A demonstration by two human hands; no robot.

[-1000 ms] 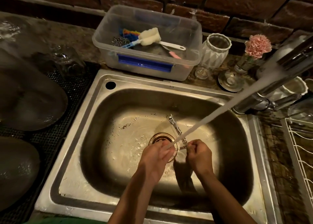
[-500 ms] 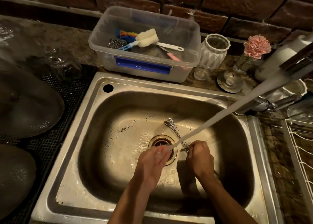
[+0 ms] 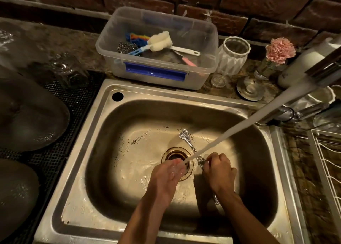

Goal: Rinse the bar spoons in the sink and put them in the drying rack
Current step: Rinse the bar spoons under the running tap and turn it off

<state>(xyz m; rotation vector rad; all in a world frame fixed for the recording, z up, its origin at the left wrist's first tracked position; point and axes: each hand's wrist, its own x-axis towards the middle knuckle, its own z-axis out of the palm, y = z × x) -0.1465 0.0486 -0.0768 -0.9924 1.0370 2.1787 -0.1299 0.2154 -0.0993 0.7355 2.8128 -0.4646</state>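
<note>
Head camera looks down into a steel sink [image 3: 77,173] where both bare hands meet over the drain [image 3: 176,156]. Right hand [image 3: 219,171] is closed in a fist, its fingers gripping a bunch of bar spoons [image 3: 188,142] by their twisted stems; the spoon bowls point up and away toward the back of the basin, and the lower ends poke out below the wrist. Left hand [image 3: 168,173] lies flat and open just beside them, fingers loose and holding nothing, right where the water stream [image 3: 239,127] lands. That stream runs slantwise from the tap [image 3: 326,68] at the upper right and crosses the spoon stems. A white wire drying rack [image 3: 326,162] sits at the right edge, well apart from the spoons. Behind the sink on the desk stands a clear plastic tub [image 3: 203,40] with a sponge brush [image 3: 160,40] and a steel scourer [image 3: 126,47] inside, then a white ribbed jar [image 3: 233,59] and a pink flower [image 3: 279,48].
</note>
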